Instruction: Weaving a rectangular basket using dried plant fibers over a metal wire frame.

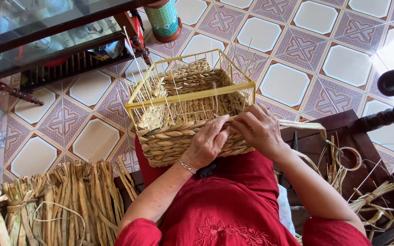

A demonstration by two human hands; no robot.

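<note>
One half-woven basket (185, 109) on a yellow wire frame (192, 95) rested on the person's lap in a red dress (233, 200), over the tiled floor (297, 50); both hands worked its near rim, so the weaving looked to be mid-wall. The left hand (208, 143) curled over the plaited edge with fingers closed on it, and the right hand (258, 130) pinched one flat strand (304, 124) trailing right. The next tuck would likely need that strand pulled snug between the thin uprights; several tied bundles (55, 200) lay by the floor's left edge.

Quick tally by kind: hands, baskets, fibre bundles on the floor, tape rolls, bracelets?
Hands: 2, left hand and right hand, both on the basket's near wall
Woven basket on a yellow frame: 1
Dried fibre bundles: 3 at least, edges cut off
Tape roll: 1
Bracelet: 1
Total: 8
</note>
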